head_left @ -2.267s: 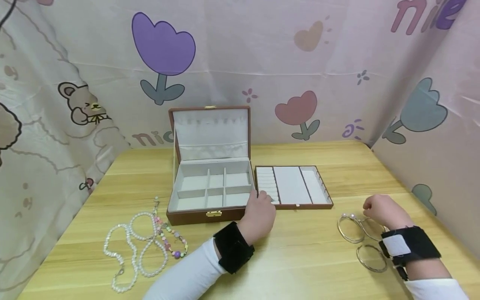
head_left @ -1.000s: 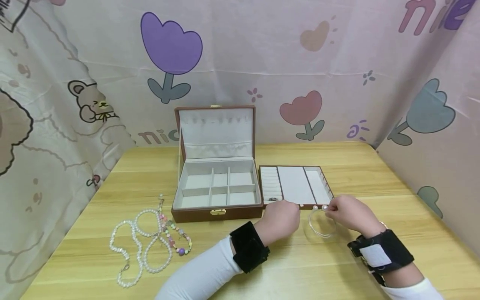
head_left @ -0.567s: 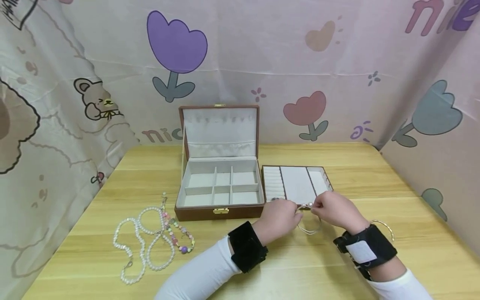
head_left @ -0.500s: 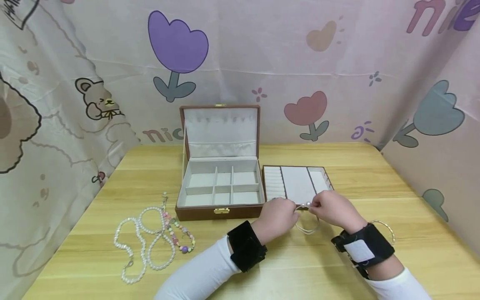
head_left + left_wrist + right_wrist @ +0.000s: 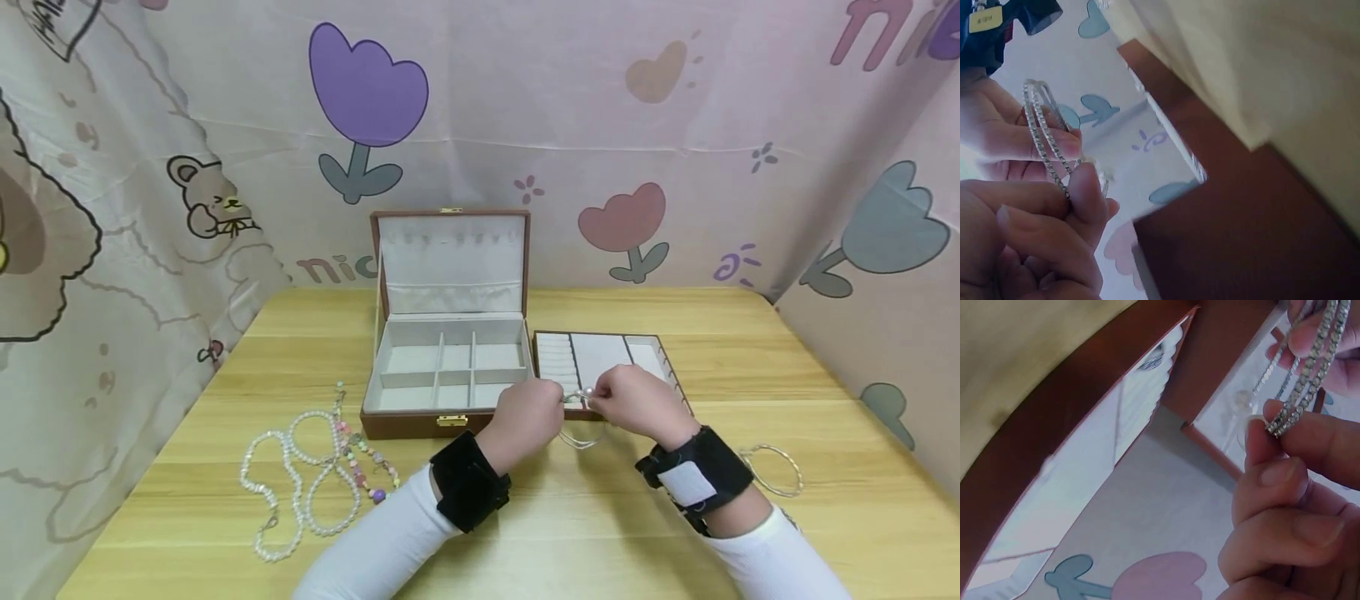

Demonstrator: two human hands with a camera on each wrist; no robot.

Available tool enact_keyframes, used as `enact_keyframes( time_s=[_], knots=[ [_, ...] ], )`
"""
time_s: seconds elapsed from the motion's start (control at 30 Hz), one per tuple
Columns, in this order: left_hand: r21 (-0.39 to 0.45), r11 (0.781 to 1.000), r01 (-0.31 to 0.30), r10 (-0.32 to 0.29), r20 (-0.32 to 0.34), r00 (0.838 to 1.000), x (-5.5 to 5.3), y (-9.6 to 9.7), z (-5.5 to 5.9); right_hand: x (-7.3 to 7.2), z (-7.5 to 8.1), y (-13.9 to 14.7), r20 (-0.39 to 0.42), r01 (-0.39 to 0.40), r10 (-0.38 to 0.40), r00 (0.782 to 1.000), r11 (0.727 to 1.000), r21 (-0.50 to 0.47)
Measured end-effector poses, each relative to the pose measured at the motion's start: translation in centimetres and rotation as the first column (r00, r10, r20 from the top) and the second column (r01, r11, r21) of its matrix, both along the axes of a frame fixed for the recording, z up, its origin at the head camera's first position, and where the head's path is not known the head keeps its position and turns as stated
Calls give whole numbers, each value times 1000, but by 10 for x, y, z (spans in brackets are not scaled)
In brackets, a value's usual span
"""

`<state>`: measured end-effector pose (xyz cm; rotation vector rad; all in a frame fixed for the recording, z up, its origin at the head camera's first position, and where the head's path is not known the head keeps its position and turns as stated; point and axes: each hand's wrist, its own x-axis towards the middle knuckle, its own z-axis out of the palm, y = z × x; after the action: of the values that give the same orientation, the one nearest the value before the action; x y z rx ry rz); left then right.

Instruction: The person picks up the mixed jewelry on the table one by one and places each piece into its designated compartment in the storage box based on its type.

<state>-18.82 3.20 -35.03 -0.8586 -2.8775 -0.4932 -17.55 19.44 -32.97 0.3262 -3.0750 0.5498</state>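
Note:
In the head view, my left hand point(image 5: 521, 417) and right hand point(image 5: 645, 404) meet in front of the shallow tray point(image 5: 600, 354). Between them hangs a thin silvery bangle point(image 5: 579, 443) with pearl ends, and each hand pinches one side. The wrist views show two sparkling rows of stones on the bangle point(image 5: 1038, 122). A white pearl point(image 5: 1244, 400) sits close to the right fingertips. Inside the tray's ridged section lies a ring point(image 5: 1152, 357), seen in the right wrist view. The open brown jewellery box point(image 5: 442, 425), with several compartments, stands left of the tray.
Pearl strands point(image 5: 288, 446) and a colourful beaded bracelet point(image 5: 367, 462) lie on the table at the left. A gold bangle point(image 5: 797, 475) rests beyond my right wrist; part of another shows beside the right sleeve. A patterned cloth point(image 5: 465, 108) hangs behind the table.
My right hand has taken the bangle from the right side of the table and carried it left. My left hand has left the tray's ring section and now pinches the bangle too.

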Motion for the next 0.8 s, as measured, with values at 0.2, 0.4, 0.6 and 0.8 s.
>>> enact_keyframes(
  time_s=[0.2, 0.4, 0.6, 0.8],
  knots=[
    [53, 997, -54, 54, 12, 998, -12, -16, 7, -10, 0, -17, -63, -11, 6, 998, 998, -66],
    [109, 985, -131, 128, 30, 991, -24, -34, 11, -19, -3, -35, -82, -17, 7, 997, 993, -120],
    [109, 971, -213, 208, 54, 977, -30, -49, 14, -25, -8, -48, -52, -26, 17, 998, 986, -165],
    [116, 959, -259, 252, 74, 965, -33, -59, 14, -32, -11, -60, -64, -42, 28, 998, 973, -228]
  ],
)
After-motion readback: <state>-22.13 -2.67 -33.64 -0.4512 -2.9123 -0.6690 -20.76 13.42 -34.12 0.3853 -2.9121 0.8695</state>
